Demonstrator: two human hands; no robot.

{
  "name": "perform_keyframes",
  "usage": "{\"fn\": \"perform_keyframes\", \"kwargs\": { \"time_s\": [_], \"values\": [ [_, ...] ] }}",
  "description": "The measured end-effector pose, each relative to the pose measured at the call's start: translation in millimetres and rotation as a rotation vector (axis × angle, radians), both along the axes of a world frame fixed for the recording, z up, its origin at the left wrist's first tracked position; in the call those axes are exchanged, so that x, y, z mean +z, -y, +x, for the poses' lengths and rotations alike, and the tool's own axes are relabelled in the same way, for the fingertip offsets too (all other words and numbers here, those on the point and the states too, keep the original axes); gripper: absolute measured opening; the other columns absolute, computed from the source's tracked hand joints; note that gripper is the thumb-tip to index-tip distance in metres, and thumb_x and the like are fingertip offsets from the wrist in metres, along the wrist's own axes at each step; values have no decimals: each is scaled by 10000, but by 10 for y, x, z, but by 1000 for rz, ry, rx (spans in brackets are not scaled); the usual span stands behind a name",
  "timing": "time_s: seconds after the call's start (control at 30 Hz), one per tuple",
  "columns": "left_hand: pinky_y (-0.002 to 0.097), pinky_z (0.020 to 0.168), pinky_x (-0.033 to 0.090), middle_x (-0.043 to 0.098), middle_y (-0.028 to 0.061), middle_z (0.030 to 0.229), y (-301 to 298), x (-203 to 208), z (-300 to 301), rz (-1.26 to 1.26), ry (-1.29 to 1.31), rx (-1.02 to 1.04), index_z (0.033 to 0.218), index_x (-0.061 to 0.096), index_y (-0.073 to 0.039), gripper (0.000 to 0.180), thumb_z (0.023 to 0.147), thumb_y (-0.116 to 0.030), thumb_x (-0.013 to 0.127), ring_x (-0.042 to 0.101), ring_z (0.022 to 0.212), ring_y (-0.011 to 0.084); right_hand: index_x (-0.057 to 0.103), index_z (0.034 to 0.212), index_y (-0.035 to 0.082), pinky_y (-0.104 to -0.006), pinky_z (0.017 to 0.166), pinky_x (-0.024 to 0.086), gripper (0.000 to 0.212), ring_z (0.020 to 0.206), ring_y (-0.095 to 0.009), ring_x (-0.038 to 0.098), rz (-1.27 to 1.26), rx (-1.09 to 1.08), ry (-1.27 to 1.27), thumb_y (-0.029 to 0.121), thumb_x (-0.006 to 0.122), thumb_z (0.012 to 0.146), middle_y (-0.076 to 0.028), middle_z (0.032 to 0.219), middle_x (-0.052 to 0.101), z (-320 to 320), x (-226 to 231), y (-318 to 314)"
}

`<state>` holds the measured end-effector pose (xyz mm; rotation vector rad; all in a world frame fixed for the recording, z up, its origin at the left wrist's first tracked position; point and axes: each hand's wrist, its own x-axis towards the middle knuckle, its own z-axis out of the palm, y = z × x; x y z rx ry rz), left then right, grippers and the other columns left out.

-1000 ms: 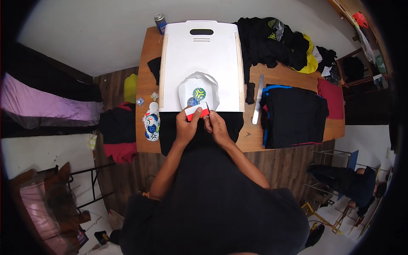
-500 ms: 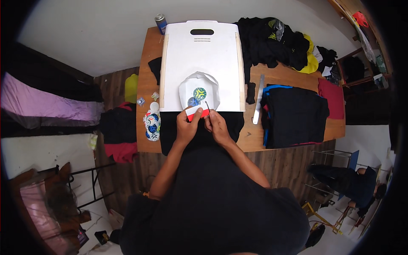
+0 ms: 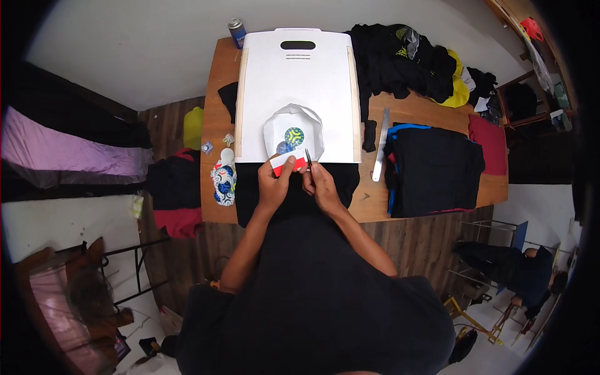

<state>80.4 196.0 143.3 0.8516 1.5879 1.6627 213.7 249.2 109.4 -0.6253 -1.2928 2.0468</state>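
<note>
My left hand (image 3: pixel 272 189) pinches a small flat red-and-white piece (image 3: pixel 300 164) between thumb and fingers. Close beside it, my right hand (image 3: pixel 322 187) grips a slim dark pointed tool (image 3: pixel 308 156), its tip at the piece's right end; its exact kind is too small to tell. Just beyond both hands lies a shallow white paper tray (image 3: pixel 317 128) with folded-up sides. Inside it are a green-and-yellow patterned disc (image 3: pixel 294 136) and a blue disc (image 3: pixel 284 147). The tray rests on a big white board (image 3: pixel 297 81) with a slot at its far end.
Patterned round pieces (image 3: pixel 225 184) lie left of the board on the wooden table (image 3: pixel 370 203). To the right are a steel ruler (image 3: pixel 380 150) and folded black garments (image 3: pixel 434 172). A spray can (image 3: pixel 237 34) stands far left; piled dark clothes (image 3: pixel 400 62) fill the far right.
The dark tool in my right hand has turned more upright and shifted slightly right along the red-and-white piece. My left hand keeps its hold, with little movement.
</note>
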Motion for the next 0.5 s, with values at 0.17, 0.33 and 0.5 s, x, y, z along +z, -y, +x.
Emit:
{"fn": "perform_keyframes", "kwargs": {
  "time_s": [0.17,0.33,0.5],
  "values": [
    [213,597,422,627,-2,729,-24,112,0,-64,23,-9,829,638,18,212,939,-163,626,533,681,37,496,960,29,-236,482,308,412,496,-81,307,-43,48,-92,369,288,1062,12,579,328,41,0,39],
    [212,591,419,628,-1,728,-39,169,19,24,-5,32,838,640,21,205,936,-159,631,529,677,34,484,941,29,-237,478,319,422,487,-82,309,-74,82,-20,385,292,1059,10,573,330,30,-9,30],
    [216,593,424,632,4,726,-31,152,18,12,-36,30,845,648,22,200,932,-158,636,532,680,36,485,939,31,-234,473,316,425,485,-78,309,-88,70,-21,392,296,1057,11,572,330,16,9,47]
  ]
}}
